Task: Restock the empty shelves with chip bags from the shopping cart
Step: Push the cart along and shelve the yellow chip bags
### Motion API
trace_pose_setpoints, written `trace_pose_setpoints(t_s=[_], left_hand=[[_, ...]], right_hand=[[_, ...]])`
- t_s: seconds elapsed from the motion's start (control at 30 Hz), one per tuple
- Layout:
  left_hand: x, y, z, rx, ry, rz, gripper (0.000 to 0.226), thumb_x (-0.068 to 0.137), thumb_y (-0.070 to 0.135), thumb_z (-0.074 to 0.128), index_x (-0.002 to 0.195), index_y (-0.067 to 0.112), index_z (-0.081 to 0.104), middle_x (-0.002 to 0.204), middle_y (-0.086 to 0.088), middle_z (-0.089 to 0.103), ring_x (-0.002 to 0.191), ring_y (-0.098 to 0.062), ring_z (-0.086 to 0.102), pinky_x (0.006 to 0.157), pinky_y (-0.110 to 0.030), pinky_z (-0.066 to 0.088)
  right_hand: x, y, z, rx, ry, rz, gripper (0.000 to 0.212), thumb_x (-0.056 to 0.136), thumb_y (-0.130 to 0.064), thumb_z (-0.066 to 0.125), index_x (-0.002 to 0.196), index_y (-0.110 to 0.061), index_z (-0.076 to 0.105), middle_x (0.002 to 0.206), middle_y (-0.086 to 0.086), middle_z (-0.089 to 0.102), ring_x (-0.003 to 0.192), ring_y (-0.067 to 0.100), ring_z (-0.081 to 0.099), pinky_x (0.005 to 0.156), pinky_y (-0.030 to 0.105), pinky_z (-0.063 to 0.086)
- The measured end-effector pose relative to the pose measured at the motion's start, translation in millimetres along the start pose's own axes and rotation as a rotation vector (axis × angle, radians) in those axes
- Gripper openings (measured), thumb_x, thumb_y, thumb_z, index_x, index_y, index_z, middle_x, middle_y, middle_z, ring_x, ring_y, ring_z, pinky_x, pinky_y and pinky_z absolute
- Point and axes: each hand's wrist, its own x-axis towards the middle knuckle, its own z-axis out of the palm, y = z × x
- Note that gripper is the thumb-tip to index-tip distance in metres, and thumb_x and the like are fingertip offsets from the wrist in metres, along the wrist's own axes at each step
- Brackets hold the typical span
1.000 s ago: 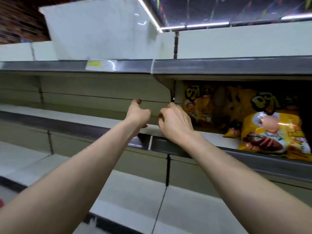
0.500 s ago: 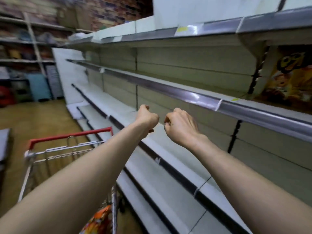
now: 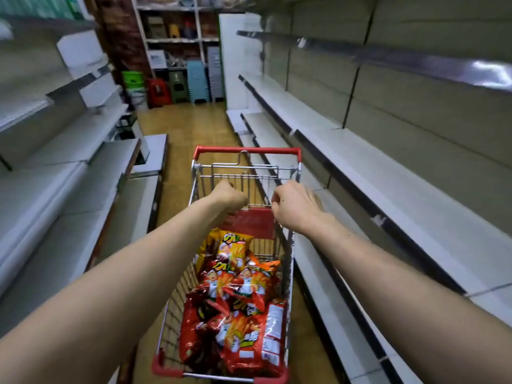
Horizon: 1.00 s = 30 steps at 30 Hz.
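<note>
Well, the chip bags (image 3: 238,309) lie heaped in the shopping cart (image 3: 246,150), light, puffy and probably slippery, easily crushed, so best pinched at a top seam. The left hand (image 3: 230,196) and right hand (image 3: 295,207) hover over the cart, both curled and holding nothing; its wire sides hem the reach, bare shelves (image 3: 388,189) just beside it

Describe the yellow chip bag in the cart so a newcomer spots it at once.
In the aisle between grey metal shelves stands a red-trimmed wire shopping cart holding a pile of chip bags. At the pile's far end, just under the cart's red plastic flap, lies the yellow chip bag. Its neighbours are red or orange; it alone is yellow.
</note>
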Motion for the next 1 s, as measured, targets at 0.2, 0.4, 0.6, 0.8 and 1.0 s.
trace_pose_setpoints(t_s=[0.2, 0.4, 0.6, 0.8, 1.0], left_hand=[[58.3, -80.0, -44.0, -0.057, -0.003, -0.208, 0.062, 0.093, 0.006, 0.059, 0.147, 0.009, 0.028, 0.101, -0.011, 0.053, 0.087, -0.021, 0.055, 0.063, -0.035, 0.050], [133.5, -146.6, -39.9, -0.046, -0.021, -0.349, 0.070, 0.092, 0.013, 0.064, 0.149, 0.004, 0.025, 0.134, -0.020, 0.048, 0.113, -0.031, 0.057, 0.085, -0.041, 0.053], [204.7, -197.7, -19.3, -0.030, -0.063, -0.394, 0.060, 0.091, 0.006, 0.058, 0.145, 0.006, 0.032, 0.138, -0.018, 0.047, 0.121, -0.035, 0.051, 0.098, -0.040, 0.048], [262.7, -230.5, 1.2, -0.014, -0.039, -0.370, 0.045, 0.103, 0.024, 0.038, 0.142, 0.001, 0.040, 0.147, -0.019, 0.042, 0.133, -0.033, 0.041, 0.105, -0.033, 0.035], [289.4, -273.9, 32.1, -0.233, 0.028, -0.451, 0.056, 0.103, 0.046, 0.027, 0.137, 0.010, 0.053, 0.138, -0.017, 0.054, 0.125, -0.033, 0.052, 0.108, -0.042, 0.039]], right_hand=[[43.5, -36.7, 88.2, 0.045, -0.151, -0.025, 0.020, 0.093, -0.014, 0.050, 0.101, -0.009, 0.068, 0.112, 0.011, 0.060, 0.103, 0.030, 0.057, 0.086, 0.039, 0.049], [91.9, -47.8, 167.3, -0.009, -0.289, -0.004, 0.024, 0.094, -0.015, 0.050, 0.110, -0.009, 0.067, 0.116, 0.012, 0.058, 0.109, 0.033, 0.056, 0.088, 0.039, 0.047], [141.8, -51.3, 244.3, -0.013, -0.396, 0.021, 0.025, 0.095, -0.015, 0.046, 0.107, -0.009, 0.067, 0.113, 0.014, 0.061, 0.107, 0.036, 0.058, 0.079, 0.038, 0.048], [178.0, -57.9, 315.2, 0.048, -0.461, 0.060, 0.028, 0.096, -0.012, 0.046, 0.120, -0.008, 0.060, 0.123, 0.015, 0.057, 0.116, 0.035, 0.052, 0.090, 0.040, 0.046], [204.7, -59.5, 366.3, 0.060, -0.536, 0.110, 0.037, 0.099, -0.021, 0.047, 0.135, -0.013, 0.047, 0.132, 0.015, 0.050, 0.124, 0.034, 0.048, 0.094, 0.038, 0.042]])
